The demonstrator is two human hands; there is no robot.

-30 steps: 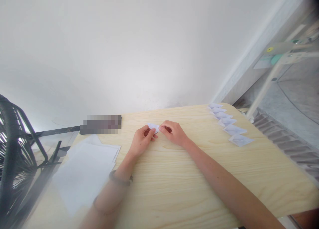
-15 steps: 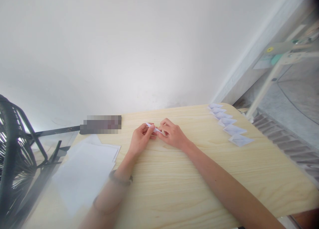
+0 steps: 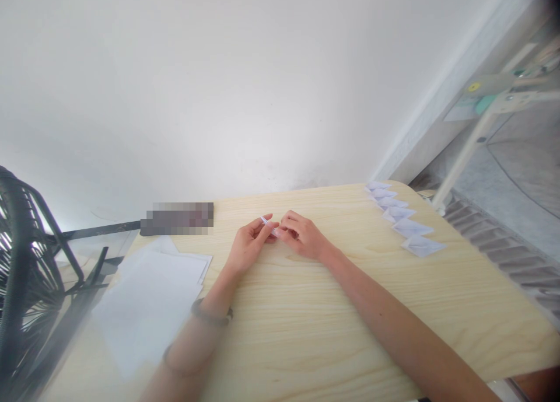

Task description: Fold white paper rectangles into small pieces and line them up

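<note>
Both of my hands meet above the middle of the wooden table (image 3: 280,308). Between the thumb and fingers of my left hand (image 3: 248,244) is a small piece of folded white paper (image 3: 265,220), its narrow tip sticking out past the thumb. My right hand (image 3: 304,237) pinches the near end of the same paper, with thumb and index finger closed on it. The fingers hide most of the paper's shape. To the right, several folded white paper pieces (image 3: 423,246) with pointed ends lie in a row along the table.
A stack of white paper sheets (image 3: 151,297) lies at the left, beside my left forearm. Behind it is a dark, blurred-out rectangular object (image 3: 177,219). A black woven chair (image 3: 26,273) stands at the left edge, and a white wall (image 3: 262,87) rises behind the table.
The folded paper has turned in my fingers and now shows a narrower side. My right thumb and index finger have closed in on its near end.
</note>
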